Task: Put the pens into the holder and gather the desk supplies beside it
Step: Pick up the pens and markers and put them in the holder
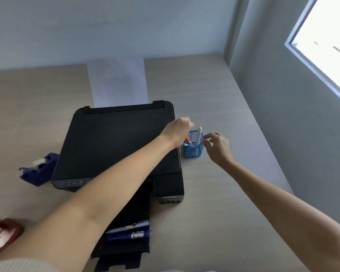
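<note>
Both hands meet at one blue mesh holder (194,149) on the desk (224,193), just right of the black printer (116,146). Left hand (178,132) is curled over the holder's near-left rim with fingers closed; what it grips, if anything, is hidden, though a red-tipped pen (188,140) shows just beneath it in the holder. Right hand (218,147) hovers at the holder's right side, thumb and forefinger pinched close together beside one white pen (199,135) standing upright in it; whether they touch the pen I cannot tell. Two more pens lie side by side on the printer's front tray: one silver (129,227), one dark blue (129,235). One blue tape dispenser (40,169) sits left of the printer. One blurred red object (2,235) lies at the near-left edge.
</note>
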Available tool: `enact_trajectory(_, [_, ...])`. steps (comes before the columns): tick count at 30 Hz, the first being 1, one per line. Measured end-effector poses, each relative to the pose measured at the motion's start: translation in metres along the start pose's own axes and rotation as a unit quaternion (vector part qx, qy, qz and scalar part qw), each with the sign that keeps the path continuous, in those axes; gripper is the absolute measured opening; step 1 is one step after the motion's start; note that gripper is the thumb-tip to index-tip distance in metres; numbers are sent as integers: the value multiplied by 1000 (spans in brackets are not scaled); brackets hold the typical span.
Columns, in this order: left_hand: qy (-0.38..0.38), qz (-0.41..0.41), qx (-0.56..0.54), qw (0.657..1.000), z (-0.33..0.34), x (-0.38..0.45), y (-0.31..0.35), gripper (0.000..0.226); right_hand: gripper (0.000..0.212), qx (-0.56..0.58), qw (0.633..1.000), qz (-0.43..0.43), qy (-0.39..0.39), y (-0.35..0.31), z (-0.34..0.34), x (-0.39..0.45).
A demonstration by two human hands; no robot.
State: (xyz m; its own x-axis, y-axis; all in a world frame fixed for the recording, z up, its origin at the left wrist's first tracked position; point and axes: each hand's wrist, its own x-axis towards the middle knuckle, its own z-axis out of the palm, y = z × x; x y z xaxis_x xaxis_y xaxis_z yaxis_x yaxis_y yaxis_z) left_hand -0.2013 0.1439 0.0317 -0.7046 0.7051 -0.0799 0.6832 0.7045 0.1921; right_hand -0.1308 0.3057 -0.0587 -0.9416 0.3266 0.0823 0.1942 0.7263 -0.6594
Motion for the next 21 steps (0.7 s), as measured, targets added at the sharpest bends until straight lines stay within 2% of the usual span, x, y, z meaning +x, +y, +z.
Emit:
enact_trajectory(3, [108, 53, -54, 991, -13, -59, -15, 32, 16, 22, 998, -26, 48, -20, -14, -21])
enact_trajectory(7, [171, 45, -129, 976, -19, -166, -43, 23, 13, 63, 987, -85, 120, -65, -32, -59])
enact_trajectory(9, [174, 4, -152, 973, -5, -222, -61, 12, 12, 72, 979, -128, 144, -95, -34, -76])
enact_trajectory(12, [107, -80, -138, 981, 41, -293, -80, 5, 8, 75, 959, -235, 139, -143, -22, -110])
enact_trajectory(14, [40, -121, -139, 982, 78, -324, -87, 7, 8, 80, 940, -323, 68, -170, -2, -139])
enact_trajectory(16, [-21, -133, -134, 982, 107, -339, -88, 15, 10, 60, 919, -384, -71, -181, 27, -165])
enact_trajectory(18, [-59, -130, -109, 984, 122, -347, -87, 24, 13, -6, 904, -377, -200, -177, 62, -183])
enact_trajectory(21, [-58, -139, -75, 986, 133, -355, -87, 31, 20, -132, 896, -292, -308, -156, 105, -196])
